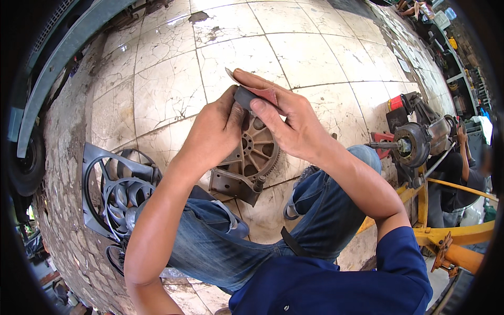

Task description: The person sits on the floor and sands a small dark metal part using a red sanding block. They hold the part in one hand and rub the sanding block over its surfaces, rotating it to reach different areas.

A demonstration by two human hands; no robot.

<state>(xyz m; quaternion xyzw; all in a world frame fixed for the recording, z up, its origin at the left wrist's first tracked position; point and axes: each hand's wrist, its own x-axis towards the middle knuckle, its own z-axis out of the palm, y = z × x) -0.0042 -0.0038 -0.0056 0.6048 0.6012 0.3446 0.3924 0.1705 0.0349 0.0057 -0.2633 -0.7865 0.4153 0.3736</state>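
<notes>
Both of my hands meet in the upper middle, out in front of me above the floor. Closed fingers of my left hand [216, 126] grip a small dark grey block [243, 97]. My right hand [294, 118] is closed on a reddish piece of sandpaper [266, 94], which is bent beside the block. The right thumb presses against the block's side. Part of the block is hidden by my fingers. Below my hands, a toothed, spoked metal wheel [262, 148] lies with a brown metal bracket [233, 184] at its near side, partly covered by my left hand.
A cooling fan shroud [116, 197] lies to the left, near a vehicle bumper [52, 73] and tyre [29, 163]. To the right are a hub assembly [415, 142] and a yellow metal frame [457, 233]. Another person [470, 170] sits beyond it. Cracked tiles [310, 55] cover the floor.
</notes>
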